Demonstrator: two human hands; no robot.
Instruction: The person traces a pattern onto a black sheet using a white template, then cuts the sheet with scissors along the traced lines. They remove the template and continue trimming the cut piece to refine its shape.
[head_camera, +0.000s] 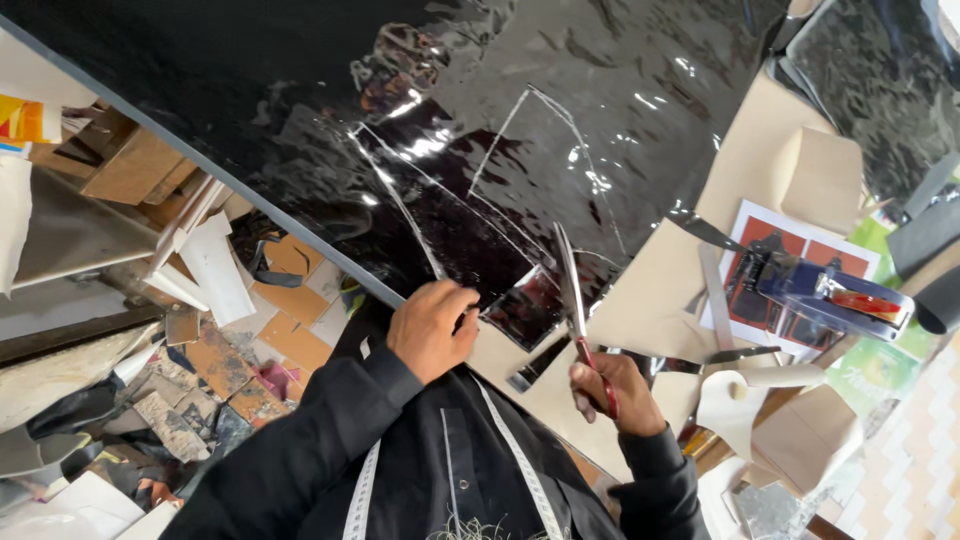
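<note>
A large sheet of glossy black material covers the table, marked with pale outline lines. My left hand presses down on the sheet's near edge, fingers curled over it. My right hand grips red-handled scissors; their long blades point away from me into the sheet, along a cut line. A small loose piece of the black material lies between my two hands. A white measuring tape hangs around my neck over my black sleeves.
A blue and red tape dispenser sits on a printed sheet at right. Beige card patterns and metal blades lie around it. Leather scraps and card pieces litter the floor at left, beside wooden shelves.
</note>
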